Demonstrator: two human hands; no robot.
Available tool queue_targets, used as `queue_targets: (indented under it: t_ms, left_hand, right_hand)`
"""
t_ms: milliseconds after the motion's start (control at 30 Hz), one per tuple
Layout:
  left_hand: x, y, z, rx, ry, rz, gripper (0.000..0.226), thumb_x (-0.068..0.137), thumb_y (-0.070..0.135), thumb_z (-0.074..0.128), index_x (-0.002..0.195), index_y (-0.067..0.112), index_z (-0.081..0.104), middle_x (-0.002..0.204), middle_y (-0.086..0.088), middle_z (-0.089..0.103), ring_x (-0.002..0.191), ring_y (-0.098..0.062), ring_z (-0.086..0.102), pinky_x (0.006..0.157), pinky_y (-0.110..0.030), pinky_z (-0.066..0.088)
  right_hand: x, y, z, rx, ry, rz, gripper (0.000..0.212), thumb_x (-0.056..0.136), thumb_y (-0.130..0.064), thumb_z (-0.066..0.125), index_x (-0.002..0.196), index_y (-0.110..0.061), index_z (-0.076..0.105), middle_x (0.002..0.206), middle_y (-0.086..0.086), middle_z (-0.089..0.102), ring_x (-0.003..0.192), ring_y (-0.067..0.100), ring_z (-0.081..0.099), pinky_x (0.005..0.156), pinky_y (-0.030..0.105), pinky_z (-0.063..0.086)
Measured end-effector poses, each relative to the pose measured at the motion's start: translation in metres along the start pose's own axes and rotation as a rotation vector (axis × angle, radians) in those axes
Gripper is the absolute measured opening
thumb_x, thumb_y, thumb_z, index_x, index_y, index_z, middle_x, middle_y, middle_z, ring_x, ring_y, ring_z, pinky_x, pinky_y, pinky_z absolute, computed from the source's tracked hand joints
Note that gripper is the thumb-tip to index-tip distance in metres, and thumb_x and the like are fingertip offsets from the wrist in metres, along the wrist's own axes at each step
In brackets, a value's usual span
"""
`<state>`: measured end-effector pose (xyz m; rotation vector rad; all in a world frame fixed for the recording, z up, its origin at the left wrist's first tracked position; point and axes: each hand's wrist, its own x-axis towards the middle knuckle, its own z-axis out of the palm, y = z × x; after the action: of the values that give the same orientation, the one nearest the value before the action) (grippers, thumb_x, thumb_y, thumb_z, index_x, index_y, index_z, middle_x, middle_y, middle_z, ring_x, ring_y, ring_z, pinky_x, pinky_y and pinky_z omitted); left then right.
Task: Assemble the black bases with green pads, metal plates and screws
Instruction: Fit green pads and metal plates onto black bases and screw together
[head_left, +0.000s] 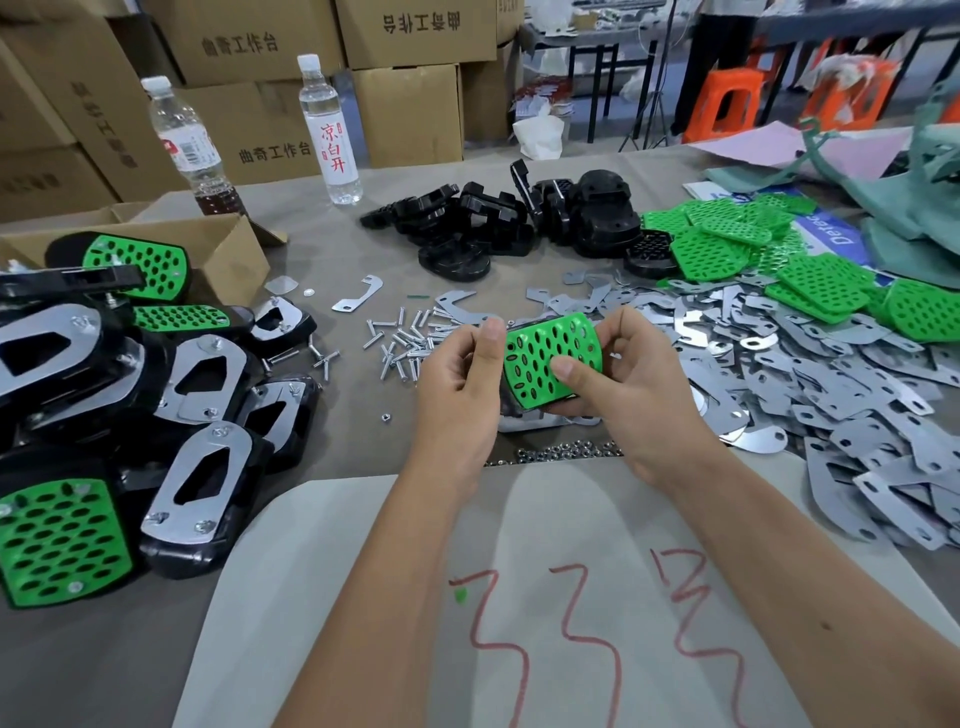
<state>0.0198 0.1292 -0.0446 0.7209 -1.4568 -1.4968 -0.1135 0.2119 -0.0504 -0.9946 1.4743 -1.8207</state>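
At centre frame, above the surface, the left hand and right hand together gripped a green pad seated on a black base, thumbs pressing its face. Loose screws lay at ten o'clock of it, metal plates at three, bare black bases at twelve, finished assemblies at nine.
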Motion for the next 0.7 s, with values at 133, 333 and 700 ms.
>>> queue_targets:
  t_ms: [133,333,700]
  left_hand:
    - [-0.003,-0.001,-0.001,0.197,-0.016,0.071,0.031,0.086,0.032,0.084,0.095,0.008,0.066,0.083,0.001,0.074,0.076,-0.013,0.069,0.067,-0.034,0.059]
    - [-0.003,0.000,-0.003,0.028,0.002,-0.064,0.031,0.081,0.005,0.086,0.108,0.007,0.070,0.100,-0.006,0.080,0.094,-0.023,0.077,0.079,-0.034,0.063]
    - [-0.001,0.006,-0.007,-0.255,-0.151,-0.225,0.049,0.069,0.013,0.082,0.115,0.002,0.069,0.107,-0.015,0.078,0.093,-0.025,0.076,0.074,-0.034,0.062]
  right_hand:
    - [0.001,-0.001,-0.002,0.032,0.026,0.011,0.032,0.090,0.000,0.077,0.090,-0.010,0.046,0.095,0.021,0.073,0.082,0.031,0.078,0.059,0.037,0.063]
    - [0.002,-0.004,-0.001,0.004,0.045,0.012,0.040,0.075,-0.021,0.088,0.095,-0.019,0.053,0.092,0.017,0.060,0.069,0.018,0.060,0.047,0.024,0.046]
    - [0.006,-0.011,-0.008,0.244,-0.233,0.167,0.049,0.084,-0.030,0.077,0.124,-0.003,0.070,0.121,0.021,0.073,0.105,0.031,0.073,0.083,0.033,0.059]
